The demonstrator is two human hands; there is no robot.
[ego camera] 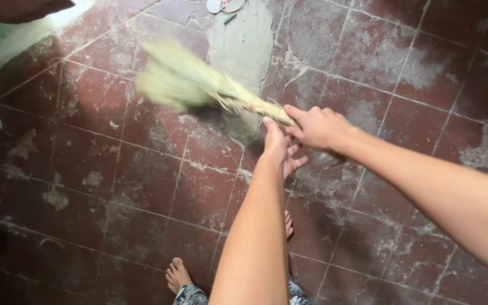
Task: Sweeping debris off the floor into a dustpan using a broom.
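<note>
Both the right hand [318,127] and left hand [278,148] close their fingers round a straw hand broom [199,85] (bristles blurred) over the cracked red tile floor [114,186], grey dust remaining.

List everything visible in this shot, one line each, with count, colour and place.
Broom: one, pale straw, blurred brush head upper left of centre, bound handle running to the hands.
Floor tiles: many, worn dark red with whitish patches, filling the view.
Cement patch: one, grey, top centre of the floor.
Sandals: a pair by the look, light-coloured, cut off at the top edge.
Wall base: one, pale, upper left corner.
Feet: two, bare, bottom centre; one mostly hidden behind the arm.
Left hand: one, at the handle's end below the right hand; grip unclear.
Right hand: one, fingers closed on the broom handle.
</note>
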